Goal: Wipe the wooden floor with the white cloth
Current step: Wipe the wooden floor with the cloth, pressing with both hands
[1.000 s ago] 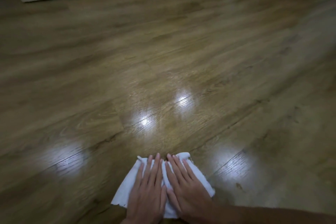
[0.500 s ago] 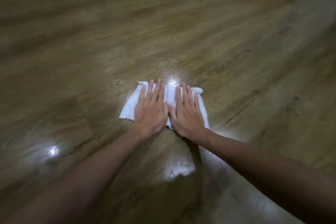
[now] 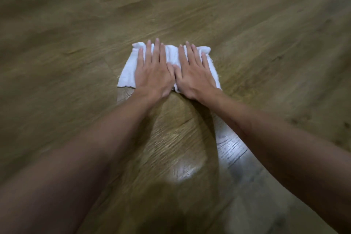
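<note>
Under both sets of fingers sits the white cloth (image 3: 171, 57), flat on the wooden floor (image 3: 266, 34). Left hand (image 3: 154, 71) and right hand (image 3: 195, 73) are side by side, thumbs touching, palms down. Fingers straight and slightly spread — nothing curled round the cloth, nothing pinched. It's held by downward pressure only.

Risks I see from here:

- Cloth bunching. The far edge, just past the fingertips, is already rippled. Push forward with weight on the heels of the hands and I'd expect it to fold under itself, cutting the contact patch.
- Cloth slipping out. No grip on it; ease the pressure mid-stroke and the hands slide over the fabric while it stays put. The corner outboard of the left little finger is loose and uncovered, likeliest to flip.
- Uneven wipe. Both hands cover the middle; the strips outside the little fingers get no pressure, so those margins probably just drag.
- Overreach. Arms look nearly fully extended. Going further forward shifts body weight onto the palms, and on a glossy floor — bright glare patches nearer the body than the wrists — a slip seems plausible.
- The view is motion-blurred, so I can't judge whether the floor is wet or what's been covered.
</note>
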